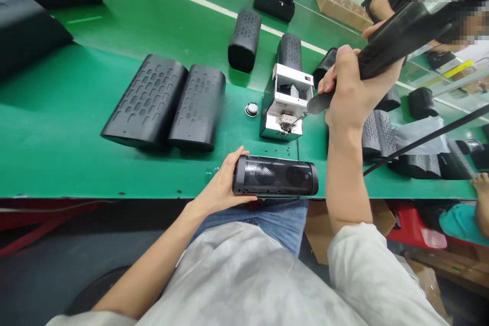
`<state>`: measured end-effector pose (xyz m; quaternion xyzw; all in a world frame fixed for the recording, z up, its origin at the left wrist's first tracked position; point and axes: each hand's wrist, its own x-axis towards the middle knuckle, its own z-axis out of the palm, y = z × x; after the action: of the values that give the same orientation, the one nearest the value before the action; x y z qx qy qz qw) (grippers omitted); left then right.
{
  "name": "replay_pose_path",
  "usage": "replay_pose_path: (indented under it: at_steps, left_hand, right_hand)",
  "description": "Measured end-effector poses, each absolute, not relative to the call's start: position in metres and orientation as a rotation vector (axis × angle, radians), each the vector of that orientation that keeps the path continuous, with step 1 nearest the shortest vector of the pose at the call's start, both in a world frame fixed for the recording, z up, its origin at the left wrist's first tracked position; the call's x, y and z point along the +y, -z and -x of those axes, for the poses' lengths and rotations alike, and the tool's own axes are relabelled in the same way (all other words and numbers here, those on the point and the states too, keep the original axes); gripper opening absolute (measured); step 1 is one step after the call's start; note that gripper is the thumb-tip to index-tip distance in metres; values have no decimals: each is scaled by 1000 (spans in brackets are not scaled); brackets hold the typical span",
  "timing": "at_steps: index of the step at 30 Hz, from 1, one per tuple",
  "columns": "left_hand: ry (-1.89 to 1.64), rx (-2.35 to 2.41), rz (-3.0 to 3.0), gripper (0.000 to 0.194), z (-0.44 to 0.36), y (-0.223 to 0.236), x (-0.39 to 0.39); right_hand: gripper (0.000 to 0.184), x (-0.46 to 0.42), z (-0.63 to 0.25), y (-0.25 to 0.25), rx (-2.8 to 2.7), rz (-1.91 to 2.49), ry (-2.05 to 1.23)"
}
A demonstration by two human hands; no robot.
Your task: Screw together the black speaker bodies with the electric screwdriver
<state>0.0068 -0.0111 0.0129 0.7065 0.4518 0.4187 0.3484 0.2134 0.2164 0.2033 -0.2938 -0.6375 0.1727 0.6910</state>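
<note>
My left hand (pixel 225 183) grips the left end of a black speaker housing (pixel 277 175) that lies on its side at the table's front edge. Through its front a perforated round driver shows. Up on the right, my right hand (pixel 349 86) is wrapped round a black electric screwdriver (pixel 401 35). The tool slants down to the left, and its bit reaches the front outlet of a white and black screw feeder (pixel 286 104). Whether a screw sits on the bit is too small to tell. Several loose screws (pixel 277 151) lie between the feeder and the housing.
Two black textured covers (pixel 147 102) stand left of the feeder, with a small round metal part (pixel 251 109) nearby. More dark housings (pixel 244 41) stand on the green conveyor behind. A thin black rod (pixel 424 135) slants across the right, where another person works.
</note>
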Motion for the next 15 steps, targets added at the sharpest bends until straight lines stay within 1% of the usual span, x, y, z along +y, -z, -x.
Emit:
replay_pose_path:
  at_steps: [4,9,11,15]
  left_hand:
    - [-1083,1178,-1824,139,-7,-12,-12]
    - [-1082,1169,-1809,140,-8,-11,-12]
    - [-1070,1170,-1799,140,-8,-11,-12]
    - [-1032,1175,-1800,137,-7,-11,-12]
  right_hand:
    - [48,212,-219,-205,-1392,604,-464]
    - [34,175,-241,-220,-1345,539,-651]
    - [31,158,-251,-230,-1350,568,-684]
    - [33,135,-264,-246,-1327,639,-676]
